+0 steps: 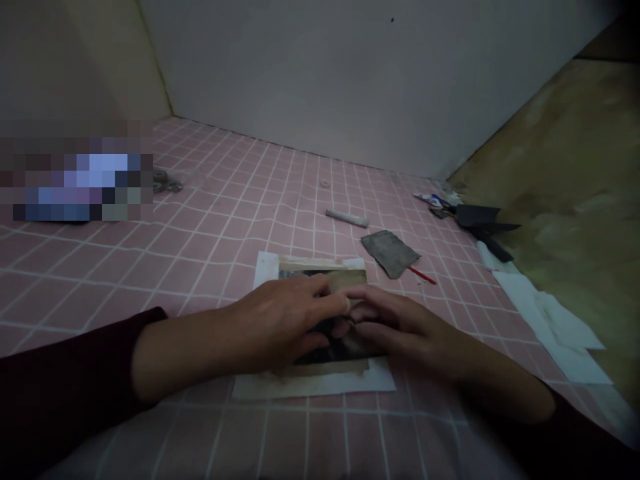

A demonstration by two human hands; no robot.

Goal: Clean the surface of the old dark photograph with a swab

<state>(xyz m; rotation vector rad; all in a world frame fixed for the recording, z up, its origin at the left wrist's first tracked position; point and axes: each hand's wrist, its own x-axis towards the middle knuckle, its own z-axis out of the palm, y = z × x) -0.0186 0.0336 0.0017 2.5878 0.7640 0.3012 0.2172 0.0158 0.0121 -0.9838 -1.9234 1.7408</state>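
Dim downward view onto a pink grid-patterned tabletop covering (210, 267), with two bare forearms in dark maroon sleeves (65, 380) reaching in from either side. Left hand (285, 320) flat and open across the print, fingers long and nearly straight, no grip in sight. Right hand (405, 327) open too, fingers gently curved, fingertips meeting those of the left hand near the print's middle. Directly under both palms and at the centre of the view, a probable photographic print (325, 265), dark in its image area, with a tan band along its far and near edges, laid on a larger white paper sheet (310, 385) (the sheet's margin showing past the print on the far and near sides). Probably light, thin and easily creased or scuffed, so best taken by the white sheet's bare margin, not the image face. Beyond it, a torn grey sheet, perhaps abrasive paper (390, 255), with a thin red stick (423, 275) just beside its corner, and a pale stick (347, 218) farther off. Toward the right, angular black pieces (480, 223) and crumpled white paper (550, 327); toward the left, small metal rings (167, 181).
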